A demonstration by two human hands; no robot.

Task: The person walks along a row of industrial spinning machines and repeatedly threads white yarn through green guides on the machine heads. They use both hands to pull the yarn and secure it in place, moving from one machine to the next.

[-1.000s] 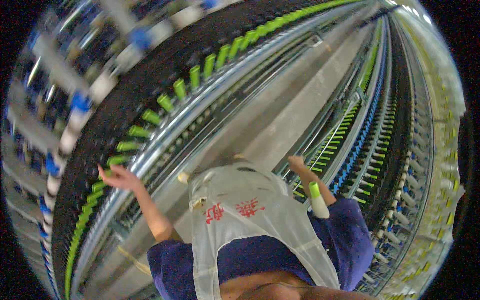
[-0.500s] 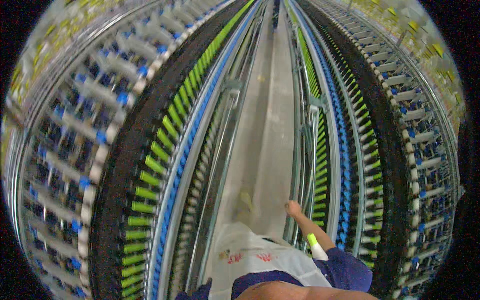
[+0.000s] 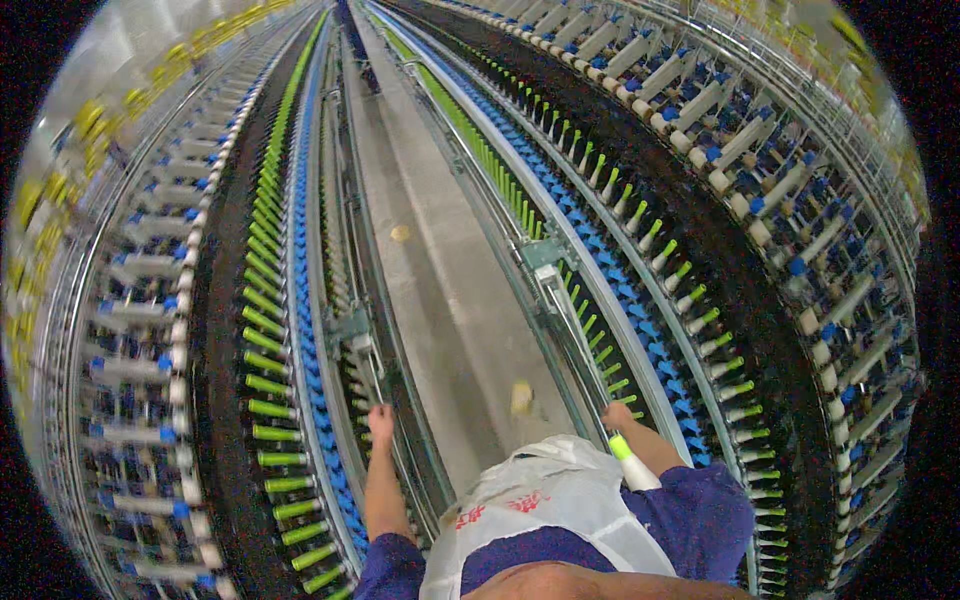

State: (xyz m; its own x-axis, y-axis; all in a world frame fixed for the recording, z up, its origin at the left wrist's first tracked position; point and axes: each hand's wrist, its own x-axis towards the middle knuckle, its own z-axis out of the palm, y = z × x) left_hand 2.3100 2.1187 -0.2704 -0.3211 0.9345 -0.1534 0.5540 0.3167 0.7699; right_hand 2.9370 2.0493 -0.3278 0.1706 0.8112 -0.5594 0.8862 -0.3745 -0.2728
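My left hand (image 3: 380, 422) is at the left machine's inner metal rail (image 3: 385, 380), its fingers curled; what they hold, if anything, is too small to see. On the other side of the aisle my right hand (image 3: 618, 414) is closed beside the right machine's rail (image 3: 585, 350), and its grip is also unclear. A bobbin of white yarn with a bright green top (image 3: 632, 462) lies tilted against my right forearm, close to the white apron (image 3: 560, 470). Both forearms are bare below dark blue sleeves.
Long spinning frames flank the aisle, with rows of green-topped bobbins (image 3: 268, 384) and blue parts (image 3: 655, 335) along them. Rail brackets (image 3: 545, 255) jut inward. A pale yellowish scrap (image 3: 521, 398) lies on the grey floor (image 3: 440, 240). A dark figure (image 3: 352, 45) stands far down the aisle.
My left hand has come into view at the left rail. The right hand has moved slightly right, to the right rail. The whole view has swung, so the aisle now slants up toward the left.
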